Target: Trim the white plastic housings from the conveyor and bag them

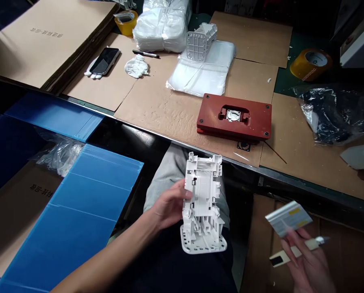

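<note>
Gripping the white plastic housing (pixel 203 203) in my left hand (pixel 169 205) in front of the red jig (pixel 234 116), I pinch a blurred card (pixel 288 218) in my right hand (pixel 306 260); a second housing (pixel 201 42) sits on white plastic bags (pixel 206 69) beyond the jig.

The pale yellow-labelled card (pixel 288 219) is blurred past reading; the right hand (pixel 308 264) runs off the bottom edge.
</note>
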Action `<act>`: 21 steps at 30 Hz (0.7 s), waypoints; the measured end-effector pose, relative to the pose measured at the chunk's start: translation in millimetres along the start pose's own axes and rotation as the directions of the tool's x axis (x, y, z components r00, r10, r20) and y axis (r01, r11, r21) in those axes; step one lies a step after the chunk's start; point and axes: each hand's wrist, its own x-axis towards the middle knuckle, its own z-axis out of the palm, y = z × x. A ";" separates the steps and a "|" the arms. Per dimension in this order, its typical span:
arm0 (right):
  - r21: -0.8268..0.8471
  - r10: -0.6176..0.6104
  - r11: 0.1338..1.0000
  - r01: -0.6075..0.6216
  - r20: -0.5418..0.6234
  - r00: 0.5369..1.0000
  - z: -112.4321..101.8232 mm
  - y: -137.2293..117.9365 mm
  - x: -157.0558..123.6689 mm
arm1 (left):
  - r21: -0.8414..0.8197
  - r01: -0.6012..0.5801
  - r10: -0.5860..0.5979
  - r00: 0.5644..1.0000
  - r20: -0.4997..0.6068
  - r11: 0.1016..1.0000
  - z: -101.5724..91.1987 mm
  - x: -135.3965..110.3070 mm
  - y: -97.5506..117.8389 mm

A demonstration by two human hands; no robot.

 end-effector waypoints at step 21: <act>-0.265 0.048 0.964 0.024 0.262 0.964 217.8 -46.5 -14.4 | 0.038 -0.108 0.108 0.994 0.006 0.993 -32.6 -18.1 15.8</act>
